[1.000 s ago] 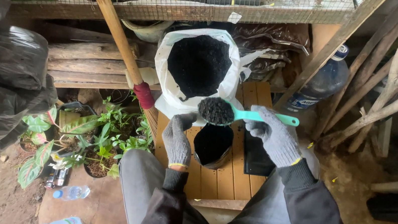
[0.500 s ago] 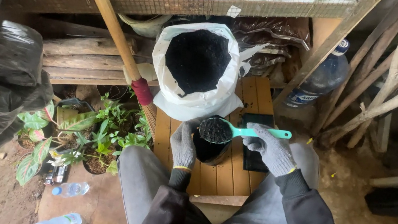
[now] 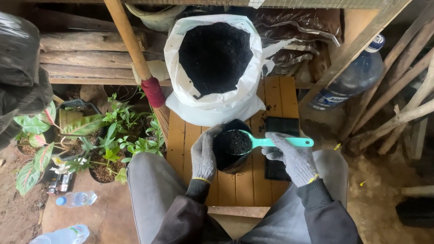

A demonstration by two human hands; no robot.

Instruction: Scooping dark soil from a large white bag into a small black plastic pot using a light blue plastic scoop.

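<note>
Gripping the black grow bag [image 3: 225,159] with the left hand [image 3: 205,153] — holding a soil-filled teal scoop [image 3: 258,141] in the right hand [image 3: 291,157], over the bag's mouth.

Grey knitted cloth gloves are covering the left hand [image 3: 204,156] and right hand [image 3: 292,158]. The scoop [image 3: 258,141] is showing smooth turquoise plastic, the planting bag [image 3: 229,159] thin glossy black plastic. Behind that bag, the white sack [image 3: 211,104] is looking woven, holding matt, crumbly soil above ribbed wooden decking [image 3: 234,187].
</note>
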